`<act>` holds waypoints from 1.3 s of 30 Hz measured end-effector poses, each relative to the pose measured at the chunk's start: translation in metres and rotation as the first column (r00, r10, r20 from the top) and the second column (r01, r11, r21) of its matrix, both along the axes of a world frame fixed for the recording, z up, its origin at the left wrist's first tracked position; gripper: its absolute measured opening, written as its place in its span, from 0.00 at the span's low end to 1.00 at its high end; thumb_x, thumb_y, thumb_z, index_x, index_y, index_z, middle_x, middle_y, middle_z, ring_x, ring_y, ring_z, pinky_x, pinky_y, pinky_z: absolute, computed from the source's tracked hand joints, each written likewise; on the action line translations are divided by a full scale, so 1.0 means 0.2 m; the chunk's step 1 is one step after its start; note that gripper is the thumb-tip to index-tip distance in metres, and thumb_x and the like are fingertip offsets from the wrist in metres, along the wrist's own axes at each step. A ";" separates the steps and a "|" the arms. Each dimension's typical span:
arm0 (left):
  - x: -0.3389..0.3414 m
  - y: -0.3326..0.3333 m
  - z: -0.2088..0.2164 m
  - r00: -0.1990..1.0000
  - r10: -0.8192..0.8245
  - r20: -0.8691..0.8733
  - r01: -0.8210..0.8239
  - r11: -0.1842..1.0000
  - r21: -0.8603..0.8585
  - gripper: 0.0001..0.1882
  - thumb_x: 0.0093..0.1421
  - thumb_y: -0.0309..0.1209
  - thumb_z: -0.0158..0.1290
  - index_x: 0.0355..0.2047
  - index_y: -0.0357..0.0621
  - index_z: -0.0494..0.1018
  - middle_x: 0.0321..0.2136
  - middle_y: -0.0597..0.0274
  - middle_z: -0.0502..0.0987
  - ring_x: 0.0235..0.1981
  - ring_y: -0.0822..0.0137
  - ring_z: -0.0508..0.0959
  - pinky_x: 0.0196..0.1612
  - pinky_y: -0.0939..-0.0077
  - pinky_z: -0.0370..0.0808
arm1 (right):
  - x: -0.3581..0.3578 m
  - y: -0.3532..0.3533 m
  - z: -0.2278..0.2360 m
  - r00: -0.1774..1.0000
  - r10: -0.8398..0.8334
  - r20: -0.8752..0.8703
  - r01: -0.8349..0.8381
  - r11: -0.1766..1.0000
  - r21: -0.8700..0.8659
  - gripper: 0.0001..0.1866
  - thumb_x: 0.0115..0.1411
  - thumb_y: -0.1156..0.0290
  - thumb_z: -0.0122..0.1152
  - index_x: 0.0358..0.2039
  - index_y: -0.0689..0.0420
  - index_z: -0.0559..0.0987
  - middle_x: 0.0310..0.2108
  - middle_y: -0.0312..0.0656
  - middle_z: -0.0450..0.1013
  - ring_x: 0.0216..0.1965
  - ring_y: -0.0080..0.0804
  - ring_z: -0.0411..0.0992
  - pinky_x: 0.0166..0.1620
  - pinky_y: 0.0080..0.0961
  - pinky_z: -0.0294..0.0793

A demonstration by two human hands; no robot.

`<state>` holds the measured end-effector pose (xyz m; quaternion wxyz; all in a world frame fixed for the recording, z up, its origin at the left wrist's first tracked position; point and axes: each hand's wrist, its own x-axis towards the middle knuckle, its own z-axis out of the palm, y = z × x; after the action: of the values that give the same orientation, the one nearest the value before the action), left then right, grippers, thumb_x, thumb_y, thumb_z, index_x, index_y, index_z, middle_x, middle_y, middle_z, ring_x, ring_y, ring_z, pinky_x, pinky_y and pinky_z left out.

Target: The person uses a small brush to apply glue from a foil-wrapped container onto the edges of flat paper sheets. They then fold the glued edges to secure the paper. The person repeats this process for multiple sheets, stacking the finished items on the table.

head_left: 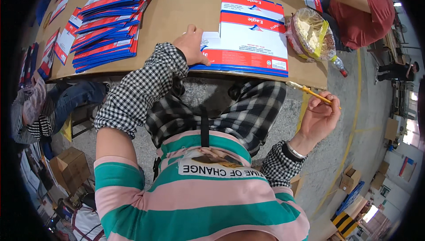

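My left hand (190, 46) rests at the left edge of a flat carton blank (252, 40), thumb and fingers spread apart. The blank is white, red and blue, and lies on top of others at the table's near edge; a white flap sticks out next to my fingers. My right hand (319, 116) is closed on the yellow handle of a brush (316, 94). The brush is held off the table's front right corner, with pale paste on its tip, which points left toward the blank. A plastic-lined bowl of pale paste (305, 31) stands right of the blank.
Tall, uneven stacks of carton blanks (106, 28) stand on the brown-topped table (177, 2) to the left. A plastic bottle (338, 65) is beside the bowl. A person in a red shirt (365, 17) works at the right; another in stripes (33, 112) sits at the left.
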<state>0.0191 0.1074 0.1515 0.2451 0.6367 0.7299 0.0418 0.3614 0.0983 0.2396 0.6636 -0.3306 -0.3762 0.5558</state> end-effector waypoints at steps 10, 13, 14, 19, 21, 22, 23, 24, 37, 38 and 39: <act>0.01 -0.06 -0.04 0.979 0.080 0.187 -0.110 0.982 0.155 0.39 0.37 0.33 0.66 0.49 0.35 0.60 0.46 0.46 0.62 0.48 0.48 0.69 0.51 0.63 0.68 | -0.03 0.01 0.00 0.999 0.039 -0.026 -0.039 0.999 -0.007 0.12 0.62 0.65 0.43 0.31 0.60 0.70 0.29 0.49 0.71 0.20 0.32 0.69 0.22 0.23 0.66; 0.02 -0.07 -0.08 0.970 0.109 0.216 -0.158 0.962 0.224 0.34 0.38 0.31 0.65 0.46 0.34 0.63 0.44 0.45 0.64 0.48 0.48 0.69 0.50 0.64 0.68 | -0.03 0.01 -0.01 0.998 0.047 -0.029 -0.048 0.998 -0.030 0.11 0.62 0.65 0.43 0.31 0.60 0.70 0.29 0.49 0.71 0.20 0.32 0.69 0.22 0.23 0.66; 0.02 -0.07 -0.10 0.964 0.116 0.241 -0.174 0.956 0.238 0.33 0.39 0.31 0.65 0.45 0.34 0.64 0.43 0.45 0.64 0.48 0.48 0.68 0.50 0.64 0.67 | -0.03 0.02 -0.01 0.999 0.044 -0.023 -0.045 0.999 -0.029 0.11 0.62 0.65 0.43 0.31 0.60 0.70 0.29 0.49 0.71 0.20 0.32 0.69 0.22 0.23 0.66; 0.04 -0.08 -0.21 0.914 0.147 0.378 -0.309 0.857 0.413 0.22 0.45 0.33 0.62 0.38 0.34 0.68 0.37 0.47 0.69 0.39 0.53 0.72 0.43 0.66 0.70 | -0.06 0.06 -0.02 1.000 0.011 0.002 -0.011 0.999 -0.030 0.11 0.62 0.65 0.44 0.32 0.60 0.70 0.29 0.50 0.72 0.20 0.32 0.69 0.23 0.23 0.66; 0.08 -0.08 -0.23 0.845 0.222 0.486 -0.450 0.786 0.425 0.17 0.48 0.34 0.60 0.33 0.34 0.70 0.32 0.49 0.70 0.33 0.56 0.73 0.36 0.68 0.70 | -0.06 0.09 0.01 0.996 -0.044 0.071 0.044 0.999 0.006 0.10 0.62 0.67 0.45 0.32 0.60 0.70 0.29 0.51 0.72 0.20 0.33 0.69 0.23 0.24 0.67; 0.09 -0.08 -0.24 0.802 0.251 0.542 -0.516 0.747 0.418 0.15 0.50 0.34 0.59 0.30 0.35 0.71 0.29 0.51 0.71 0.30 0.58 0.73 0.33 0.69 0.71 | -0.05 0.12 0.03 0.991 -0.077 0.108 0.074 0.997 0.027 0.09 0.62 0.67 0.45 0.33 0.60 0.69 0.29 0.52 0.72 0.20 0.33 0.69 0.23 0.24 0.67; 0.10 -0.06 -0.28 0.774 0.262 0.576 -0.572 0.681 0.458 0.13 0.52 0.34 0.58 0.27 0.35 0.72 0.27 0.52 0.71 0.28 0.60 0.73 0.30 0.70 0.70 | -0.05 0.19 0.06 0.987 -0.111 0.117 0.104 0.993 0.060 0.07 0.61 0.70 0.47 0.35 0.61 0.69 0.29 0.52 0.72 0.21 0.32 0.70 0.24 0.24 0.68; 0.11 -0.04 -0.29 0.748 0.270 0.606 -0.618 0.616 0.489 0.13 0.53 0.34 0.57 0.24 0.35 0.72 0.24 0.53 0.71 0.25 0.62 0.72 0.27 0.72 0.69 | -0.06 0.26 0.09 0.965 -0.191 0.180 0.176 0.980 0.095 0.07 0.61 0.70 0.49 0.35 0.61 0.69 0.28 0.50 0.72 0.21 0.31 0.70 0.24 0.23 0.68; 0.19 -0.02 -0.31 0.615 0.283 0.736 -0.745 0.514 0.424 0.07 0.53 0.24 0.55 0.22 0.36 0.69 0.22 0.68 0.65 0.18 0.80 0.63 0.20 0.85 0.60 | -0.07 1.13 -0.15 0.370 -0.107 0.923 0.083 0.993 0.082 0.12 0.55 0.66 0.57 0.28 0.65 0.77 0.20 0.42 0.73 0.21 0.25 0.71 0.26 0.21 0.67; 0.19 -0.03 -0.31 0.612 0.285 0.738 -0.749 0.508 0.425 0.07 0.53 0.24 0.55 0.22 0.36 0.69 0.22 0.68 0.65 0.17 0.81 0.62 0.19 0.86 0.60 | -0.09 1.16 -0.19 0.339 -0.111 0.934 0.090 0.992 0.085 0.13 0.54 0.65 0.57 0.28 0.65 0.77 0.20 0.46 0.73 0.23 0.32 0.72 0.28 0.27 0.68; 0.19 -0.02 -0.30 0.617 0.292 0.731 -0.745 0.516 0.423 0.07 0.53 0.23 0.55 0.22 0.36 0.69 0.22 0.68 0.65 0.17 0.81 0.62 0.20 0.86 0.60 | -0.09 1.19 -0.22 0.307 -0.115 0.945 0.098 0.991 0.089 0.14 0.53 0.64 0.57 0.27 0.64 0.77 0.20 0.49 0.73 0.24 0.39 0.74 0.30 0.33 0.69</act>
<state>0.0562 0.1025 0.0906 0.1676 0.3678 0.7086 0.5784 0.3432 0.3361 0.1955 0.3551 -0.6123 -0.6746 0.2093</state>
